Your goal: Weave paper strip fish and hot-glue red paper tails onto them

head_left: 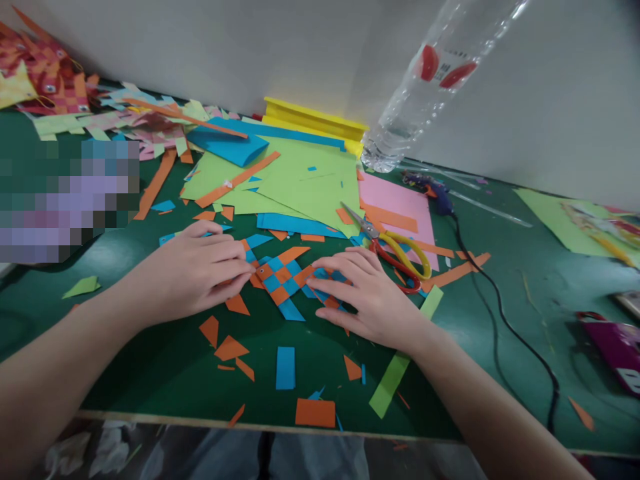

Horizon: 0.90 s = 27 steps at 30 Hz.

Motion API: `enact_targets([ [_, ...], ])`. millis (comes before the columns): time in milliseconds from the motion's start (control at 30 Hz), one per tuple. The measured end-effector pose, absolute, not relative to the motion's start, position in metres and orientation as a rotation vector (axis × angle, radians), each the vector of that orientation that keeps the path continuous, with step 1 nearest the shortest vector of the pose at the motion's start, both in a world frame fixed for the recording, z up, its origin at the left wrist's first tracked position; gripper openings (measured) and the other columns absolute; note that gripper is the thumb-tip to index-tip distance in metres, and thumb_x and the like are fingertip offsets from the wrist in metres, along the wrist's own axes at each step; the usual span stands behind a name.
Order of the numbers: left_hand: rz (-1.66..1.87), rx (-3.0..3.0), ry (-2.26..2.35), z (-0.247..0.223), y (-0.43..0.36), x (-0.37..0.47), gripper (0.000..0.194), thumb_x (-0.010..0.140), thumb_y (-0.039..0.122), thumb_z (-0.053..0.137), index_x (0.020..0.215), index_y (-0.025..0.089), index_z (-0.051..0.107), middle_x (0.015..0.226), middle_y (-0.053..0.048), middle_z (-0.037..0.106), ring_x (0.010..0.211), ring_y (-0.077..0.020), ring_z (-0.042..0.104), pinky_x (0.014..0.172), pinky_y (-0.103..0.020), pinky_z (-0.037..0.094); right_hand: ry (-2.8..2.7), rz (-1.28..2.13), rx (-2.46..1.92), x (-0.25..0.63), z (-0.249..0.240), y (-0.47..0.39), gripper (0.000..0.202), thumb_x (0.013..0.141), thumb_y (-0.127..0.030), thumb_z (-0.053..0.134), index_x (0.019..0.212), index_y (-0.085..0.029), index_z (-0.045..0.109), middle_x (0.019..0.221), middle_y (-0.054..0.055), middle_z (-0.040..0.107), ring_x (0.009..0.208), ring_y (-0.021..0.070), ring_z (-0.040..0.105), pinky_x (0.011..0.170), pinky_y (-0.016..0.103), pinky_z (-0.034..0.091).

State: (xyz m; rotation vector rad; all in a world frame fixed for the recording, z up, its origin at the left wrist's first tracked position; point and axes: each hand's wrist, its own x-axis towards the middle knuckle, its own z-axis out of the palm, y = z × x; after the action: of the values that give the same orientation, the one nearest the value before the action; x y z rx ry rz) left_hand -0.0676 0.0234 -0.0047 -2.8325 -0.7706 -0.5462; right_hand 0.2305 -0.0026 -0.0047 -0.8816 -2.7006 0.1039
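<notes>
1. Fish (281,279) of woven orange and blue paper lay on the green table (175,373), between my hands.
2. My left hand (205,267) had its fingertips drawn together at the fish's left end; whether that grip pinched it, I could not tell.
3. My right hand (367,293) had its grip apart, fingers spread over a second checkered piece (327,301).
4. Scissors (373,233) lay just beyond my right hand, near lime-green sheets (310,173).

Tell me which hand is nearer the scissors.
Right. The right hand is immediately beside the scissors, on their near side; the left hand is farther off to their left, beyond the checkered paper fish.
</notes>
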Motion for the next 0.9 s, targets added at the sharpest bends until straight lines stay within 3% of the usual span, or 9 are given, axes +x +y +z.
enact_targets([
  [900, -0.511, -2.833, -0.772, -0.0045, 0.0236, -0.0674, 0.025, 0.098, 0.024, 0.041, 0.082, 0.020, 0.061, 0.076, 0.001, 0.065, 0.072, -0.0141, 0.056, 0.082, -0.035, 0.036, -2.694, 0.120, -0.918, 0.2273, -0.0044, -0.0038, 0.028, 0.093, -0.037, 0.052, 0.114, -0.020, 0.060, 0.125, 0.012, 0.059, 0.114, 0.0228, 0.053, 0.102, 0.048, 0.036],
])
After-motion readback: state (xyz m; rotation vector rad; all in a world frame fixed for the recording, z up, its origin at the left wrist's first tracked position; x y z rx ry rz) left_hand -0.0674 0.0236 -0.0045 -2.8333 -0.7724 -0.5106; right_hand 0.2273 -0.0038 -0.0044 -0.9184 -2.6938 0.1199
